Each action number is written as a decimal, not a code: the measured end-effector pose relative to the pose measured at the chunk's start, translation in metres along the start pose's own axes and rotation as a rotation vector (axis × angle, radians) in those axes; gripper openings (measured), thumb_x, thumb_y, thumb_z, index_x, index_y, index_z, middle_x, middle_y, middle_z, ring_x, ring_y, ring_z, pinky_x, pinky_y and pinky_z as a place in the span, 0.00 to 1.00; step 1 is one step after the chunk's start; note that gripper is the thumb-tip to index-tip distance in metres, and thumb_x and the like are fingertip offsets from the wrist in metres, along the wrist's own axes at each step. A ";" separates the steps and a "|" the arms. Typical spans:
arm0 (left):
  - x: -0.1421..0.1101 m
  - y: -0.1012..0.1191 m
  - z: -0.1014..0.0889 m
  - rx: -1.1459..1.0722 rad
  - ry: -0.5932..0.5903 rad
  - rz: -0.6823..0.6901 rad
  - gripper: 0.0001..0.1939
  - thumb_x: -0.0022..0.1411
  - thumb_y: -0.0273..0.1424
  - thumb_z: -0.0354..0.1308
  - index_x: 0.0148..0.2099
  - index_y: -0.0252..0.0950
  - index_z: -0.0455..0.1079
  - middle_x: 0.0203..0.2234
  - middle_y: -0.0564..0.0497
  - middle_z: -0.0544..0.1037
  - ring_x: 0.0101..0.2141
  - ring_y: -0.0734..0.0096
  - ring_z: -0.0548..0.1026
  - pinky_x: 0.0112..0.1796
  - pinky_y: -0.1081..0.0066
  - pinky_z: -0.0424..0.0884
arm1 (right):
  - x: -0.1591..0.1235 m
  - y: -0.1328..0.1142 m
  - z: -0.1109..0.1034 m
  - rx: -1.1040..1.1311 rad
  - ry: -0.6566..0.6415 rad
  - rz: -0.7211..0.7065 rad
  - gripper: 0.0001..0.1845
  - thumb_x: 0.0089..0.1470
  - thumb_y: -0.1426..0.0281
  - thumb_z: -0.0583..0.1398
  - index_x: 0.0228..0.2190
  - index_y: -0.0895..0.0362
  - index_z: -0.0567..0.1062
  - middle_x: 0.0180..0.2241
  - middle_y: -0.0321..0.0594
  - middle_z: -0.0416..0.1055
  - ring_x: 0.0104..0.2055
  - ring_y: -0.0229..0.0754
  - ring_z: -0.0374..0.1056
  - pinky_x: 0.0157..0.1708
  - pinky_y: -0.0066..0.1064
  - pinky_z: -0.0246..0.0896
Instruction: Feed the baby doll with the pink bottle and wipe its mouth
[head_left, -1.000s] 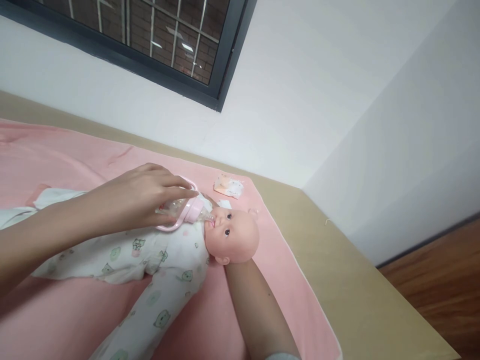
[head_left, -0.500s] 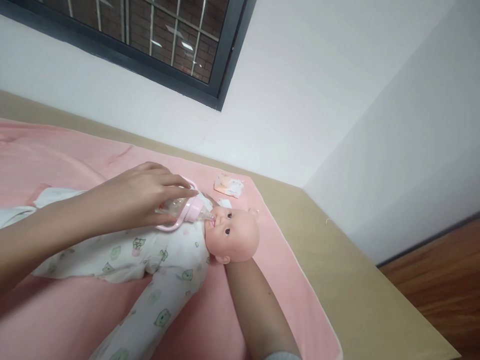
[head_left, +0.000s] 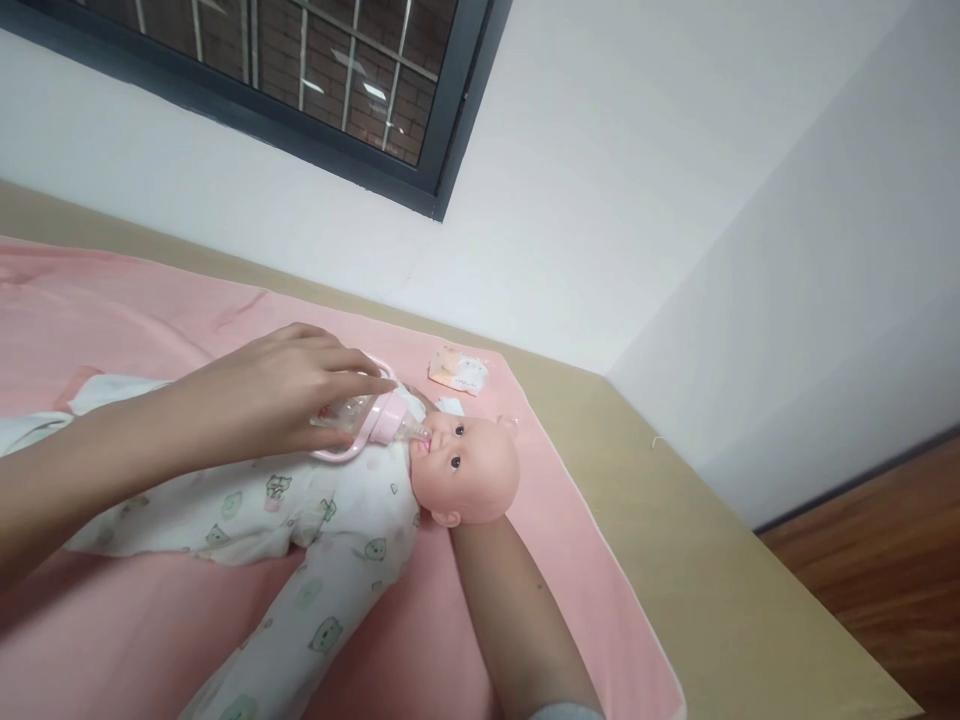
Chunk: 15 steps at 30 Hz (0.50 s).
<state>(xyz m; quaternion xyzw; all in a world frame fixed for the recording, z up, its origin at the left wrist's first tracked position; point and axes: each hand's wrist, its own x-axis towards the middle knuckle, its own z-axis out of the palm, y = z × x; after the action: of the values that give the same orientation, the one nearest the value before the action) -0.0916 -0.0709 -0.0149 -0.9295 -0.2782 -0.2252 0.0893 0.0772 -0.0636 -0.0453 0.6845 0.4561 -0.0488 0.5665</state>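
In the head view, we grasp the bottle [head_left: 386,420] in our left hand [head_left: 307,390], teat [head_left: 416,433] at the mouth [head_left: 426,446] of the doll [head_left: 364,510], near the pink cloth [head_left: 559,510]'s right edge; our right hand's state we cannot tell.

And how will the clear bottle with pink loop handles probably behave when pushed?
The clear bottle with pink loop handles probably keeps its shape, as its body looks smooth and rigid. The handles jut out on both sides, so it seems unlikely to roll far. Its thin, translucent nipple may bend.
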 end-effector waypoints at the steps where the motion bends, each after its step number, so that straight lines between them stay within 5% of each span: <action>1: 0.000 0.000 0.000 0.000 -0.002 -0.002 0.19 0.59 0.40 0.53 0.52 0.43 0.70 0.48 0.50 0.76 0.45 0.57 0.72 0.49 0.60 0.56 | 0.002 -0.002 -0.001 -0.040 -0.072 0.036 0.14 0.33 0.73 0.67 0.29 0.53 0.79 0.33 0.42 0.76 0.39 0.59 0.74 0.41 0.44 0.71; 4: 0.001 0.001 -0.001 -0.004 -0.006 -0.011 0.19 0.59 0.40 0.53 0.52 0.43 0.71 0.48 0.50 0.76 0.45 0.56 0.72 0.49 0.59 0.57 | 0.010 -0.011 -0.002 0.022 -0.002 0.008 0.09 0.37 0.70 0.66 0.28 0.56 0.80 0.29 0.43 0.76 0.40 0.61 0.74 0.41 0.44 0.71; 15: 0.000 0.000 0.000 -0.004 -0.010 -0.024 0.20 0.58 0.40 0.52 0.52 0.44 0.71 0.48 0.51 0.75 0.45 0.56 0.72 0.49 0.58 0.58 | 0.008 -0.009 -0.003 0.014 -0.033 0.079 0.22 0.30 0.75 0.67 0.34 0.56 0.80 0.33 0.44 0.75 0.35 0.63 0.74 0.41 0.49 0.71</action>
<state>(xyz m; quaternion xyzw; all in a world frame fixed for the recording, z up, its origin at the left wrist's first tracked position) -0.0914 -0.0710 -0.0144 -0.9274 -0.2893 -0.2220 0.0832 0.0745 -0.0569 -0.0552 0.7051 0.4190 -0.0405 0.5706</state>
